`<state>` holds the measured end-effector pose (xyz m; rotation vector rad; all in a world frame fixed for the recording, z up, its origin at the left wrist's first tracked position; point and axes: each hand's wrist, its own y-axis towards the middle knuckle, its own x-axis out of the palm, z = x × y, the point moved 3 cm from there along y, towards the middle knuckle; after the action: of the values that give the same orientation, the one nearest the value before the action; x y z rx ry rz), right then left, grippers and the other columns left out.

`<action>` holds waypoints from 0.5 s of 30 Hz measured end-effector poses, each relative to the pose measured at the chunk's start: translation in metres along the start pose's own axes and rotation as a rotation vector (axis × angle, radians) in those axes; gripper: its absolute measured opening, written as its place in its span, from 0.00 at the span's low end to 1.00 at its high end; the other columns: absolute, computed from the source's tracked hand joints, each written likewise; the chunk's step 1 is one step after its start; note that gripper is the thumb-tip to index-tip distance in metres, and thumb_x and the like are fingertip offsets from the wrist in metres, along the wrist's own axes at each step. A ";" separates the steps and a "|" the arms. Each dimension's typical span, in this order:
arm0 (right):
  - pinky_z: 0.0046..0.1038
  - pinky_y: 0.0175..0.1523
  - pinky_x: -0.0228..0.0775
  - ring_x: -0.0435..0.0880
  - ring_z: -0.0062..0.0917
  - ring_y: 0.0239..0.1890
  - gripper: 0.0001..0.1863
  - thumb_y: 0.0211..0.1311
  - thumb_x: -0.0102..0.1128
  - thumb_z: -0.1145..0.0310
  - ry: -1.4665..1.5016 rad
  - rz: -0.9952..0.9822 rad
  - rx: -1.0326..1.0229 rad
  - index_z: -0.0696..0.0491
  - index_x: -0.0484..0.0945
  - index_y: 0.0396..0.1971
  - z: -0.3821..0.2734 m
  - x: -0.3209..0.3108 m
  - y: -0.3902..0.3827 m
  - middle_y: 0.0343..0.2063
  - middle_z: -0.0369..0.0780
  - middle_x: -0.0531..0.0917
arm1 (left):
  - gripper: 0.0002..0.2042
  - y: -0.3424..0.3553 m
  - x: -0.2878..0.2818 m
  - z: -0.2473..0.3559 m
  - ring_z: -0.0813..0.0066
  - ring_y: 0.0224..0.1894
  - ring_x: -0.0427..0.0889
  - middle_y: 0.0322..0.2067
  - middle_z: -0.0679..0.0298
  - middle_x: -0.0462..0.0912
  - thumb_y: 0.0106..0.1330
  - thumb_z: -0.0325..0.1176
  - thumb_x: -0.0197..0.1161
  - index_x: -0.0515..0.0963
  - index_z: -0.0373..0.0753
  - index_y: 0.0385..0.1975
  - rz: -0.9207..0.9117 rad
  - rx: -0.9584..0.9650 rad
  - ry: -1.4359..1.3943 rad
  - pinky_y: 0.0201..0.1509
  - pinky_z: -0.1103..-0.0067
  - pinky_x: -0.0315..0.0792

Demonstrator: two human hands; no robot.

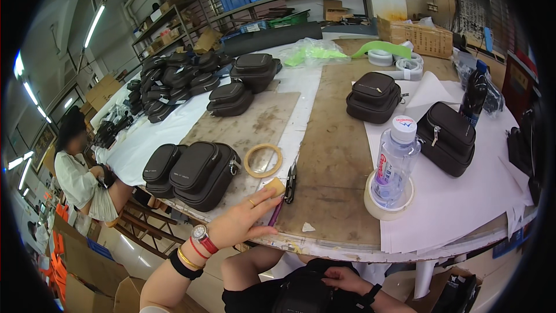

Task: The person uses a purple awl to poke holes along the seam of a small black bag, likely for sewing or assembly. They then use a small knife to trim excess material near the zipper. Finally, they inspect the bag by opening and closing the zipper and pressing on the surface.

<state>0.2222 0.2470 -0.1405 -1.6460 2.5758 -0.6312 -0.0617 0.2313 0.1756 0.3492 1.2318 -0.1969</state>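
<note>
My left hand [246,217] reaches over the table's near edge, fingers stretched out and thumb apart. Its fingertips are at a small yellowish block [275,186], and whether they grip it I cannot tell. A purple pen-like stick [275,214] lies by the fingers, partly covered. Just right of the block is a pair of black thread snips [291,182]. Down at my lap, my right hand [346,281] holds a black bag [304,293], its fingers bent over the bag's edge. A roll of tan tape [263,160] lies flat beyond my left hand.
Two black bags [204,175] stand left of the tape. A water bottle [395,165] stands in a tape roll [370,203] at right. Further bags [447,138] and a dark bottle [475,93] are beyond. Many bags pile far left, near a seated person [81,174].
</note>
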 end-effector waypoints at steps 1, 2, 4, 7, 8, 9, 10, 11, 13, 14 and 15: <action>0.17 0.32 0.71 0.77 0.10 0.31 0.13 0.68 0.67 0.58 0.004 0.005 0.003 0.52 0.78 0.38 0.000 0.000 0.000 0.29 0.28 0.80 | 0.34 0.000 -0.001 0.000 0.50 0.67 0.69 0.66 0.49 0.69 0.62 0.47 0.71 0.69 0.38 0.66 0.002 -0.018 -0.017 0.69 0.65 0.67; 0.17 0.32 0.71 0.77 0.10 0.31 0.13 0.68 0.67 0.59 0.006 0.008 0.007 0.53 0.78 0.39 -0.001 0.001 0.000 0.29 0.28 0.80 | 0.34 0.000 -0.003 -0.001 0.51 0.66 0.71 0.65 0.51 0.71 0.61 0.48 0.71 0.70 0.39 0.65 0.004 -0.039 -0.033 0.68 0.65 0.68; 0.17 0.32 0.71 0.77 0.10 0.30 0.12 0.68 0.67 0.61 0.005 0.009 0.012 0.53 0.78 0.39 0.001 0.001 0.001 0.29 0.28 0.80 | 0.33 0.002 -0.008 -0.008 0.53 0.65 0.72 0.64 0.53 0.72 0.60 0.48 0.72 0.72 0.39 0.63 -0.001 -0.034 -0.041 0.67 0.65 0.69; 0.17 0.32 0.71 0.78 0.10 0.30 0.12 0.68 0.67 0.61 -0.016 0.011 0.015 0.53 0.78 0.40 0.005 -0.001 0.003 0.30 0.28 0.80 | 0.32 0.011 -0.010 -0.013 0.54 0.63 0.74 0.62 0.54 0.74 0.59 0.48 0.72 0.74 0.40 0.61 0.000 -0.053 -0.013 0.66 0.66 0.68; 0.17 0.32 0.71 0.78 0.10 0.31 0.12 0.67 0.67 0.61 -0.025 0.014 0.015 0.53 0.78 0.40 0.005 -0.002 0.004 0.30 0.28 0.80 | 0.32 0.013 -0.009 -0.014 0.54 0.62 0.74 0.61 0.55 0.75 0.59 0.48 0.72 0.75 0.41 0.61 0.002 -0.066 0.004 0.66 0.67 0.68; 0.17 0.32 0.71 0.78 0.11 0.31 0.12 0.67 0.68 0.61 -0.034 0.017 0.015 0.53 0.78 0.40 0.005 -0.002 0.004 0.30 0.28 0.80 | 0.31 0.016 -0.009 -0.015 0.54 0.62 0.74 0.61 0.55 0.75 0.59 0.48 0.72 0.75 0.41 0.61 0.019 -0.050 0.013 0.66 0.67 0.68; 0.17 0.32 0.71 0.78 0.11 0.31 0.12 0.67 0.67 0.61 -0.030 0.013 0.018 0.53 0.78 0.40 0.004 -0.002 0.005 0.30 0.28 0.81 | 0.31 0.020 -0.008 -0.016 0.54 0.61 0.74 0.60 0.55 0.76 0.59 0.48 0.72 0.75 0.41 0.61 0.036 -0.035 0.023 0.66 0.67 0.68; 0.17 0.32 0.72 0.78 0.11 0.31 0.12 0.67 0.67 0.61 -0.025 0.010 0.022 0.53 0.78 0.40 0.003 -0.002 0.004 0.30 0.28 0.81 | 0.31 0.022 -0.008 -0.017 0.54 0.61 0.74 0.59 0.55 0.76 0.59 0.48 0.72 0.76 0.41 0.60 0.053 -0.018 0.031 0.67 0.67 0.67; 0.17 0.33 0.72 0.78 0.11 0.32 0.12 0.67 0.67 0.61 -0.018 0.007 0.029 0.53 0.78 0.41 0.002 -0.001 0.003 0.31 0.28 0.81 | 0.30 0.022 -0.008 -0.020 0.54 0.61 0.74 0.59 0.55 0.76 0.60 0.48 0.72 0.76 0.41 0.60 0.066 -0.013 -0.026 0.67 0.67 0.67; 0.17 0.33 0.72 0.78 0.11 0.32 0.12 0.67 0.67 0.61 -0.014 0.009 0.032 0.53 0.78 0.41 0.002 -0.001 0.002 0.31 0.28 0.81 | 0.30 0.023 -0.008 -0.022 0.54 0.61 0.74 0.59 0.55 0.76 0.60 0.48 0.72 0.76 0.41 0.60 0.071 -0.009 -0.056 0.67 0.67 0.67; 0.17 0.33 0.72 0.78 0.11 0.32 0.12 0.68 0.67 0.61 -0.010 0.011 0.035 0.53 0.78 0.41 0.002 -0.001 0.002 0.31 0.28 0.81 | 0.29 0.024 -0.009 -0.025 0.54 0.62 0.74 0.59 0.55 0.76 0.60 0.48 0.72 0.77 0.41 0.59 0.062 -0.022 -0.066 0.67 0.67 0.67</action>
<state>0.2217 0.2478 -0.1428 -1.6198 2.5502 -0.6612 -0.0785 0.2619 0.1803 0.3586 1.1555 -0.1409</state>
